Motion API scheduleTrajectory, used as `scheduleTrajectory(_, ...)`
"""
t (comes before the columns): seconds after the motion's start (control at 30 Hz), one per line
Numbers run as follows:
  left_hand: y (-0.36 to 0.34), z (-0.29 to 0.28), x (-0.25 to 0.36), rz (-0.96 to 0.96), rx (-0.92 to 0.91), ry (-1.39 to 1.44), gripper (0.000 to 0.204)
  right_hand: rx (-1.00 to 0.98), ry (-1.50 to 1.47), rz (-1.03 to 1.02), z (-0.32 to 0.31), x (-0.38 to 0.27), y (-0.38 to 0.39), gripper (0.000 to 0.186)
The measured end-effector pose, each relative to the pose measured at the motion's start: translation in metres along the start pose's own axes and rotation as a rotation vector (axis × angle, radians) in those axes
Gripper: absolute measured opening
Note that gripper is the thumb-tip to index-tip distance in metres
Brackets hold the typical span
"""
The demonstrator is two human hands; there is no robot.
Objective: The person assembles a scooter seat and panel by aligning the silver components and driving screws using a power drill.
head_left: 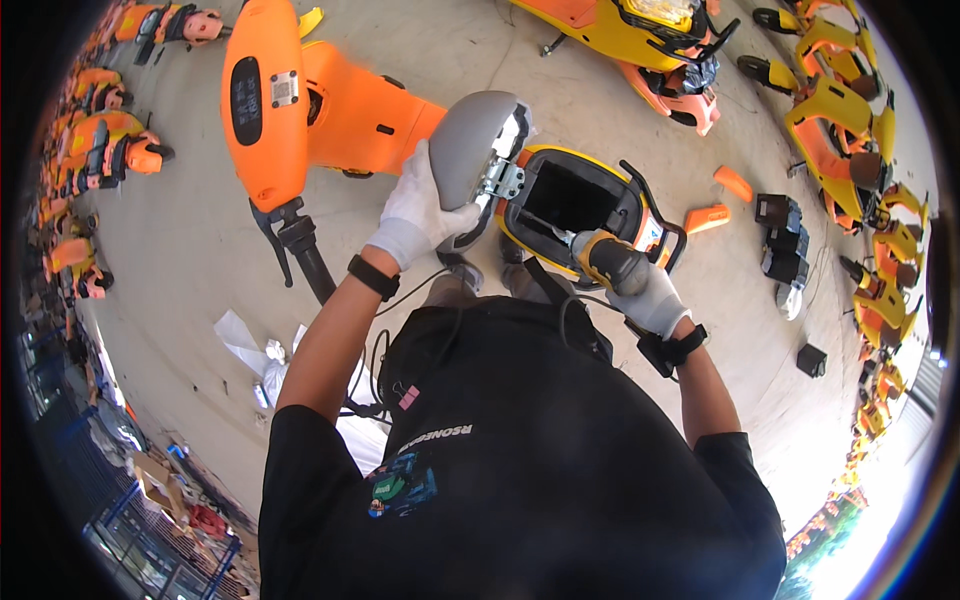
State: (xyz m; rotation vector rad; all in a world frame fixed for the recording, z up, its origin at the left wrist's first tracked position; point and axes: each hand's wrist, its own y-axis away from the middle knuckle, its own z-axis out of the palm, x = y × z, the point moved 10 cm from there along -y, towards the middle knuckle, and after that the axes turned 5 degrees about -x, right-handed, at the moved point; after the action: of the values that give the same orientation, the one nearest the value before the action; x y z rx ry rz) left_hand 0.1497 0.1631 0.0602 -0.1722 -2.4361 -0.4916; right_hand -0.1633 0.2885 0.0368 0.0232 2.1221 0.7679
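An orange scooter [365,115] stands in front of me, its grey seat [465,145] tipped up on a metal hinge [503,181]. My left hand [418,205], in a white glove, grips the raised seat by its edge, thumb near the hinge. Beside it is the open under-seat compartment [625,205], dark inside with a black and yellow rim. In my gloved right hand [655,303] is a yellow and black power drill [612,263], its front end pointing left at the compartment's near rim. Whether the tip touches anything is too small to tell.
Orange plastic pieces [708,218] and black box-shaped units [786,240] lie on the concrete floor to the right. A yellow scooter [610,35] stands ahead, and rows of scooters line both sides. White sheeting [243,345] lies at left. A cable [385,345] hangs near my waist.
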Motion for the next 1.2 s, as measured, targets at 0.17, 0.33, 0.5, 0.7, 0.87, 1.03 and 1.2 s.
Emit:
scheduleTrajectory(0.17, 0.025, 0.004, 0.025, 0.177, -0.026, -0.292, 0.115, -0.004, 0.025, 0.090, 0.006, 0.006, 0.013, 0.036)
scheduleTrajectory(0.33, 0.047, 0.031, 0.048, 0.714, -0.018, -0.918, 0.063, 0.102, -0.060, 0.091, 0.010, -0.001, 0.027, 0.033)
scheduleTrajectory(0.5, 0.050, 0.053, 0.051, 0.878, -0.063, -1.197, 0.050, 0.170, -0.182, 0.040, 0.016, -0.006, 0.031, 0.030)
scheduleTrajectory(0.7, 0.047, 0.079, 0.045, 0.964, -0.347, -1.420, 0.032, 0.200, -0.130, 0.032, 0.022, -0.006, 0.034, 0.027)
scheduleTrajectory(0.87, 0.028, 0.098, 0.006, 0.900, -0.471, -1.004, 0.029, 0.210, -0.106, 0.006, 0.026, 0.000, 0.035, 0.026)
scheduleTrajectory(1.03, 0.043, 0.099, 0.035, 1.149, -0.508, -1.365, 0.021, 0.217, -0.103, 0.045, 0.030, 0.007, 0.041, 0.027)
scheduleTrajectory(1.2, 0.042, 0.095, 0.041, 1.195, -0.586, -1.170, 0.018, 0.221, -0.117, 0.071, 0.033, 0.012, 0.044, 0.028)
